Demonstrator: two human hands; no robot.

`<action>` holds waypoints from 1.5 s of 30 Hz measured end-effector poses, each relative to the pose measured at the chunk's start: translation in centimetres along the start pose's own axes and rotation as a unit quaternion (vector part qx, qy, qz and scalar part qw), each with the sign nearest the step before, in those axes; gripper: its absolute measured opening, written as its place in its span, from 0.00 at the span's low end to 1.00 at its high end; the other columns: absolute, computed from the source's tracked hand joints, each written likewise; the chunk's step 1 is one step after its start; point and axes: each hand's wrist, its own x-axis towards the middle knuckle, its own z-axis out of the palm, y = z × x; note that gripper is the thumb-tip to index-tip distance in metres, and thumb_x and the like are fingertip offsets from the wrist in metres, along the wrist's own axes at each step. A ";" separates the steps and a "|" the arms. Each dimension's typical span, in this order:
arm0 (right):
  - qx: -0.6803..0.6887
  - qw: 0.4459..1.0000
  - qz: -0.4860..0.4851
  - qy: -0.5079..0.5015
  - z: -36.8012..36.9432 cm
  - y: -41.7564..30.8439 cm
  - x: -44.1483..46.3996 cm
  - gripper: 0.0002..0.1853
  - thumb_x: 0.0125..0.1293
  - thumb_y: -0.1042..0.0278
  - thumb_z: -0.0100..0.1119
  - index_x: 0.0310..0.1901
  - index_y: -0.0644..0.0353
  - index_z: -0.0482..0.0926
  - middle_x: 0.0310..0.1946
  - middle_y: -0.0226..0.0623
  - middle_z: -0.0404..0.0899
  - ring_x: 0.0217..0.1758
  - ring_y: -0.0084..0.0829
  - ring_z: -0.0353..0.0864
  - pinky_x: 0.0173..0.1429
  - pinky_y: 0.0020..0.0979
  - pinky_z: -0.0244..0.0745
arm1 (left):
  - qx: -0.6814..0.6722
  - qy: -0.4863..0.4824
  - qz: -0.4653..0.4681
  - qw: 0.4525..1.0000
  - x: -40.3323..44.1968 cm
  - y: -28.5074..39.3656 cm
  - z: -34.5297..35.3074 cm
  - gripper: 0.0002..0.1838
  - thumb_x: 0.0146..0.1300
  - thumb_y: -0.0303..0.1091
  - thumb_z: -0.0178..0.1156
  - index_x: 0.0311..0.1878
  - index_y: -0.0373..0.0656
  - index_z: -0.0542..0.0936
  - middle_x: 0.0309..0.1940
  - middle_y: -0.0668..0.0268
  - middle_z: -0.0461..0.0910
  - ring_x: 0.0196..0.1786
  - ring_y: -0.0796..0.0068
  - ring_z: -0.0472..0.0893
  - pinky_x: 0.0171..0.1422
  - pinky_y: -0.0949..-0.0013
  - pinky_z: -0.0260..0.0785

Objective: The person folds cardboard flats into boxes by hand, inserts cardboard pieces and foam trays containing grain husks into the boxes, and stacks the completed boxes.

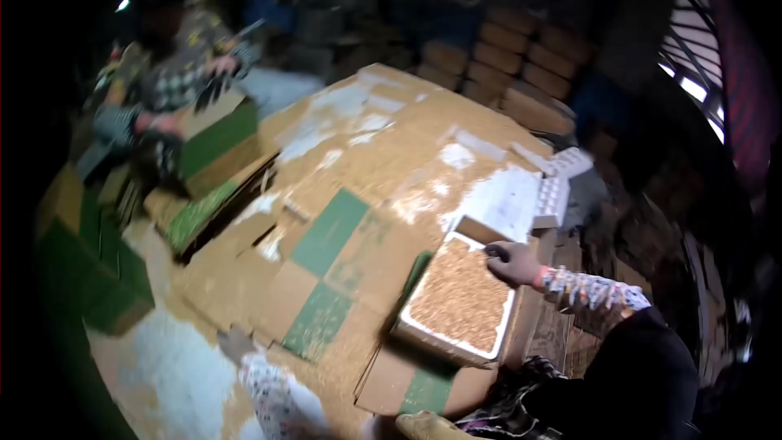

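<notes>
An open carton with a white inner rim stands at the table's near right, filled with tan, sawdust-like material. My right hand, in a dark glove, is at the carton's far right corner. Its fingers are curled over the filling; whatever they hold, if anything, is hidden. Low on the left, my left hand, in a greyish glove, is over the table near a flattened cardboard sheet's edge. Motion blur hides its finger shape. Between my hands lies that flattened cardboard with green panels.
Sawdust covers much of the table. White foam trays lie at its right edge. At the far left, another person handles a green-and-brown carton. More green cartons stand left; stacked brown bundles rise behind.
</notes>
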 end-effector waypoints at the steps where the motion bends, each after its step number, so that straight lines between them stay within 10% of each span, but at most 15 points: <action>1: -0.029 0.998 -0.046 0.012 0.8 -0.3 0.1 0.21 0.58 0.47 0.55 0.44 0.54 0.80 0.35 0.42 0.82 0.39 0.42 0.81 0.46 0.37 0.74 | -0.001 0.083 0.002 0.997 1.5 -4.6 -2.0 0.19 0.58 0.27 0.52 0.53 0.28 0.72 0.45 0.50 0.79 0.41 0.59 0.80 0.46 0.59 0.72; 8: 0.048 0.983 -0.165 0.066 1.5 2.5 1.1 0.22 0.59 0.44 0.54 0.44 0.55 0.80 0.34 0.41 0.82 0.40 0.41 0.81 0.45 0.36 0.73 | 0.247 0.141 0.317 0.905 -9.1 11.7 -5.5 0.19 0.61 0.31 0.56 0.54 0.32 0.73 0.48 0.48 0.75 0.47 0.52 0.77 0.53 0.60 0.70; 11: 0.322 0.939 -0.122 0.003 1.1 3.7 3.2 0.19 0.60 0.53 0.57 0.45 0.60 0.79 0.31 0.40 0.80 0.36 0.34 0.79 0.44 0.32 0.73 | 0.231 -0.032 0.468 0.852 -24.0 20.6 -1.0 0.16 0.54 0.27 0.60 0.47 0.37 0.76 0.43 0.52 0.74 0.42 0.50 0.75 0.46 0.54 0.68; 14: 0.166 0.851 -0.470 0.166 -3.2 4.0 4.7 0.16 0.62 0.68 0.58 0.50 0.64 0.74 0.41 0.39 0.79 0.38 0.25 0.77 0.46 0.27 0.73 | 0.271 -0.323 0.554 0.718 -36.3 23.0 3.2 0.13 0.49 0.29 0.62 0.40 0.43 0.77 0.34 0.59 0.75 0.38 0.56 0.75 0.41 0.57 0.68; 16: 0.597 0.777 -0.201 0.004 -5.5 1.1 2.8 0.20 0.61 0.69 0.57 0.55 0.64 0.71 0.49 0.46 0.75 0.45 0.34 0.78 0.51 0.29 0.72 | 0.285 -0.442 0.461 0.714 -40.4 18.8 5.8 0.08 0.52 0.35 0.58 0.34 0.43 0.75 0.28 0.56 0.75 0.35 0.57 0.77 0.41 0.57 0.69; 19: 0.222 0.842 -0.488 0.057 -5.5 0.9 2.0 0.27 0.61 0.66 0.55 0.62 0.63 0.66 0.59 0.48 0.69 0.58 0.48 0.71 0.64 0.39 0.65 | 0.365 -0.539 0.407 0.641 -39.8 16.8 7.5 0.11 0.55 0.38 0.57 0.38 0.43 0.78 0.28 0.54 0.77 0.38 0.57 0.79 0.45 0.58 0.71; 21: -0.153 0.776 -0.562 -0.240 2.2 3.5 5.6 0.32 0.59 0.55 0.55 0.63 0.63 0.65 0.59 0.50 0.68 0.62 0.48 0.67 0.67 0.43 0.61 | 0.414 -0.628 0.218 0.622 -39.1 19.6 8.1 0.20 0.58 0.45 0.56 0.49 0.45 0.76 0.37 0.53 0.80 0.47 0.56 0.78 0.53 0.56 0.70; 25: -0.066 0.837 -0.484 -0.248 1.4 2.5 5.9 0.36 0.57 0.46 0.54 0.64 0.58 0.66 0.62 0.53 0.64 0.68 0.51 0.61 0.68 0.44 0.59 | 0.457 -0.320 0.210 0.803 -41.7 22.4 8.3 0.29 0.59 0.52 0.55 0.60 0.46 0.70 0.55 0.48 0.71 0.56 0.47 0.73 0.59 0.51 0.65; 28: -0.293 0.724 -0.501 -0.373 3.7 2.6 7.8 0.35 0.57 0.47 0.54 0.64 0.57 0.67 0.62 0.53 0.64 0.67 0.50 0.63 0.67 0.45 0.60 | 0.555 -0.319 0.232 0.732 -42.2 20.1 10.7 0.30 0.60 0.53 0.55 0.61 0.46 0.69 0.57 0.45 0.69 0.56 0.43 0.72 0.62 0.53 0.64; 30: -0.042 0.715 -0.485 -0.501 2.7 1.8 11.8 0.31 0.60 0.55 0.53 0.63 0.60 0.67 0.56 0.51 0.72 0.60 0.42 0.72 0.63 0.38 0.66 | 0.315 -0.488 0.130 0.804 -37.8 20.7 9.4 0.25 0.62 0.46 0.55 0.59 0.43 0.71 0.55 0.45 0.72 0.55 0.45 0.73 0.62 0.57 0.65; 33: 0.241 0.796 -0.446 -0.330 -4.2 1.2 14.7 0.22 0.64 0.70 0.48 0.59 0.67 0.68 0.52 0.45 0.75 0.56 0.30 0.74 0.61 0.28 0.66 | 0.334 -0.036 0.309 0.890 -36.7 19.8 4.7 0.18 0.60 0.29 0.55 0.54 0.37 0.73 0.53 0.46 0.73 0.55 0.46 0.72 0.61 0.55 0.65; 36: 0.338 0.772 -0.230 -0.487 -1.1 6.4 19.7 0.28 0.59 0.64 0.59 0.59 0.70 0.68 0.52 0.47 0.76 0.56 0.35 0.74 0.63 0.30 0.65 | -0.191 -0.074 -0.192 0.960 -37.0 15.3 3.4 0.26 0.62 0.30 0.58 0.61 0.33 0.64 0.50 0.50 0.75 0.49 0.62 0.77 0.54 0.62 0.70; 38: 0.079 0.803 -0.250 -0.535 2.1 5.6 18.5 0.35 0.54 0.56 0.66 0.59 0.70 0.68 0.49 0.49 0.78 0.53 0.39 0.76 0.62 0.31 0.66 | 0.224 -0.115 -0.036 0.967 -40.8 12.7 8.7 0.30 0.61 0.32 0.62 0.62 0.32 0.61 0.48 0.53 0.76 0.46 0.71 0.78 0.46 0.70 0.73; 42: -0.099 0.888 -0.390 -0.223 9.8 8.6 16.2 0.53 0.52 0.38 0.64 0.67 0.73 0.55 0.61 0.60 0.66 0.65 0.46 0.67 0.67 0.33 0.62 | 0.050 -0.130 -0.120 0.983 -41.4 14.6 10.6 0.40 0.56 0.44 0.67 0.64 0.31 0.60 0.48 0.51 0.78 0.49 0.65 0.78 0.51 0.68 0.72; 45: 0.249 0.779 -0.249 -0.519 4.9 7.2 14.2 0.51 0.59 0.56 0.65 0.71 0.70 0.41 0.66 0.54 0.60 0.66 0.40 0.64 0.69 0.31 0.57 | 0.089 -0.114 -0.126 0.981 -40.7 10.0 7.2 0.43 0.55 0.54 0.66 0.63 0.30 0.63 0.53 0.48 0.76 0.53 0.58 0.78 0.59 0.63 0.69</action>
